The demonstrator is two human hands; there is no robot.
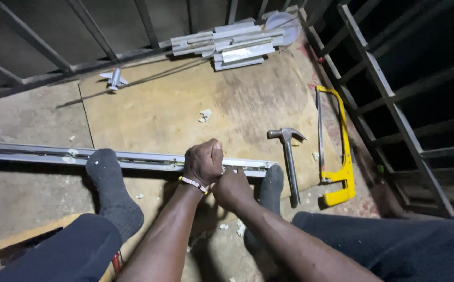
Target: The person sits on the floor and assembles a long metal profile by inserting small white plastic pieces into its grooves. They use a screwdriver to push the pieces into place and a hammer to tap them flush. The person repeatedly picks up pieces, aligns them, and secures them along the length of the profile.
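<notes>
A long aluminium rail (133, 159) lies across the floor. My two feet in grey socks press against it, the left foot (107, 183) and the right foot (271, 185). My left hand (203, 162), with a beaded bracelet at the wrist, is closed in a fist over the rail near its right end. My right hand (232, 188) is curled shut just below and beside it, touching the left hand and the rail's near edge. Anything inside the right fist is hidden.
A claw hammer (289, 162) lies right of the rail's end, with a yellow hacksaw (342, 151) beyond it. Cut aluminium pieces (232, 44) are stacked at the far edge of a plywood sheet (175, 104). Metal railings (389, 89) run along the right and back. Small debris dots the floor.
</notes>
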